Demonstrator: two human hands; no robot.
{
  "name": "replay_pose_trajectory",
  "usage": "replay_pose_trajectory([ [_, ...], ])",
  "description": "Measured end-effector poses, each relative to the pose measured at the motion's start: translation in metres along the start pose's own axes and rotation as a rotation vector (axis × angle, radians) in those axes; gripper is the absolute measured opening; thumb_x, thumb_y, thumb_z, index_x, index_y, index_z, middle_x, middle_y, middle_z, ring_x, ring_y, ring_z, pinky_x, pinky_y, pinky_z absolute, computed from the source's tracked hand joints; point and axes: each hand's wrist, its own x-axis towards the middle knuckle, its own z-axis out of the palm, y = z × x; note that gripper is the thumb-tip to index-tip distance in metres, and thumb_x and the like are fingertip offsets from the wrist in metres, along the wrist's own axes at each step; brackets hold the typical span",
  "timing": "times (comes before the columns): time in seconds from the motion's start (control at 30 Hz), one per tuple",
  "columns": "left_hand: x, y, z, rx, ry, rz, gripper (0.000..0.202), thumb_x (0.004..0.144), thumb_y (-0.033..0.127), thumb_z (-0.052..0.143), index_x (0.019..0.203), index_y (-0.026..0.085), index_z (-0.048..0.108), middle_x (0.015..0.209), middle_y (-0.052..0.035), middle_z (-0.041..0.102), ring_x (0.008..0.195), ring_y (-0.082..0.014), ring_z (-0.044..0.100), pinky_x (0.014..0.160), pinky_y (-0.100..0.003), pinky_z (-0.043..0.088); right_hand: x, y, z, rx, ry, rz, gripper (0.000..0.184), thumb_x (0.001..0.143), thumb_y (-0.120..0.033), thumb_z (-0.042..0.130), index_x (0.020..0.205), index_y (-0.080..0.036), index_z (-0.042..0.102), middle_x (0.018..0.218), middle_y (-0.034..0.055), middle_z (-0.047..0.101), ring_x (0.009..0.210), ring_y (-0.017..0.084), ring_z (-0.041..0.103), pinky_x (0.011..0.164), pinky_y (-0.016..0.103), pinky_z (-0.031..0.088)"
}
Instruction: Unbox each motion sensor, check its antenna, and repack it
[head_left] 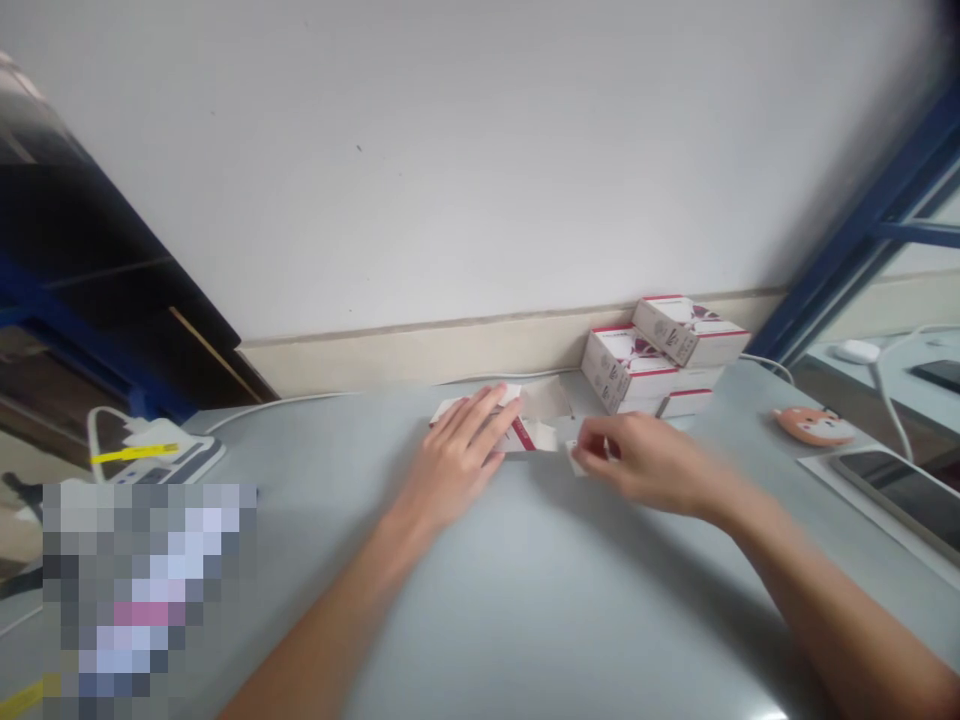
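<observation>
Grey tabletop fills the lower half of my feed, with both forearms reaching across it from the bottom edge. The left hand lies spread and palm down, pressing on a part-folded white carton with red edging. The carton sits flat near the far side of the table, with its flaps standing open. The right hand comes in from the other side, its fingers pinched on a small white tab at the carton's right end. Blur stops me telling whether that tab belongs to the carton or is a separate piece. The hands are close but apart, with the carton mostly between them.

Just beyond, a small pile of closed white boxes with red trim stands against the wall, its top box sitting askew. A white cable runs along the table's back edge. Off to the right I can see an orange fox-face pad and a phone lying on a white sheet, with a blue metal frame rising past them. To the left sits a white device with a yellow strap, and a pixelated patch hides the lower left corner.
</observation>
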Motion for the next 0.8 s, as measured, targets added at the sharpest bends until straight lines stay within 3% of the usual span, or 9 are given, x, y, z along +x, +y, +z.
replay_pose_trajectory([
  [0.07,0.000,0.000,0.000,-0.006,-0.003,0.005,0.063,0.098,0.008,0.060,0.157,0.022,0.044,0.159,-0.0122,0.056,0.143,-0.0283,0.058,0.121,-0.046,0.048,0.000,-0.007,0.004,0.133,-0.022,-0.106,0.020,0.100,-0.034,0.056,0.089,-0.027,0.071,0.073,-0.0024,0.071,0.059,0.015,0.060,0.059,0.028,0.038],
  [0.13,0.001,0.001,0.001,-0.002,-0.001,0.016,0.064,0.097,0.006,0.058,0.157,0.022,0.044,0.159,-0.0118,0.055,0.143,-0.0278,0.058,0.121,-0.046,0.048,0.002,-0.011,0.013,0.164,0.085,-0.151,0.021,0.103,-0.031,0.053,0.102,-0.027,0.073,0.078,-0.0020,0.074,0.058,0.015,0.059,0.061,0.028,0.039],
  [0.23,0.002,0.004,0.000,0.007,0.017,0.051,0.066,0.096,0.005,0.057,0.158,0.022,0.042,0.158,-0.0118,0.056,0.143,-0.0269,0.058,0.121,-0.045,0.047,0.006,-0.012,0.030,0.067,0.278,-0.168,0.027,0.103,-0.024,0.052,0.121,-0.030,0.072,0.094,-0.0003,0.077,0.062,0.014,0.061,0.063,0.028,0.039],
  [0.3,0.002,0.006,-0.001,0.007,0.036,0.075,0.069,0.094,0.005,0.059,0.158,0.023,0.042,0.157,-0.0138,0.056,0.141,-0.0286,0.059,0.119,-0.047,0.048,0.008,-0.010,0.038,-0.008,0.341,-0.186,0.030,0.104,-0.022,0.052,0.125,-0.032,0.070,0.100,0.0000,0.076,0.065,0.014,0.062,0.061,0.027,0.037],
  [0.47,-0.001,0.008,0.003,-0.074,0.120,0.115,0.079,0.082,0.006,0.066,0.154,0.033,0.044,0.150,-0.0154,0.056,0.130,-0.0316,0.064,0.106,-0.049,0.056,0.005,-0.009,0.039,-0.237,0.328,-0.300,0.024,0.095,-0.008,0.054,0.094,-0.027,0.069,0.083,-0.0022,0.063,0.056,0.012,0.047,0.050,0.028,0.021],
  [0.57,-0.003,0.007,0.006,-0.176,0.171,0.051,0.088,0.077,0.008,0.069,0.155,0.036,0.040,0.157,-0.0155,0.048,0.129,-0.0316,0.065,0.100,-0.048,0.058,0.004,-0.011,0.036,-0.320,0.377,-0.382,0.027,0.093,-0.003,0.053,0.095,-0.026,0.069,0.082,-0.0019,0.062,0.059,0.012,0.046,0.052,0.029,0.021],
  [0.7,-0.002,0.008,0.003,-0.241,0.092,-0.057,0.093,0.074,0.011,0.072,0.158,0.035,0.037,0.173,-0.0177,0.025,0.129,-0.0324,0.065,0.096,-0.047,0.061,0.007,-0.008,0.038,-0.357,0.416,-0.368,0.023,0.103,-0.016,0.052,0.109,-0.028,0.070,0.090,-0.0009,0.064,0.058,0.012,0.046,0.051,0.028,0.020],
  [0.8,0.003,0.010,-0.003,-0.217,0.022,-0.082,0.086,0.078,0.014,0.070,0.157,0.031,0.041,0.169,-0.0164,0.036,0.127,-0.0329,0.067,0.104,-0.049,0.058,0.010,-0.001,0.036,-0.304,0.400,-0.331,0.021,0.109,-0.030,0.049,0.114,-0.030,0.069,0.101,0.0006,0.066,0.057,0.010,0.049,0.049,0.027,0.022],
])
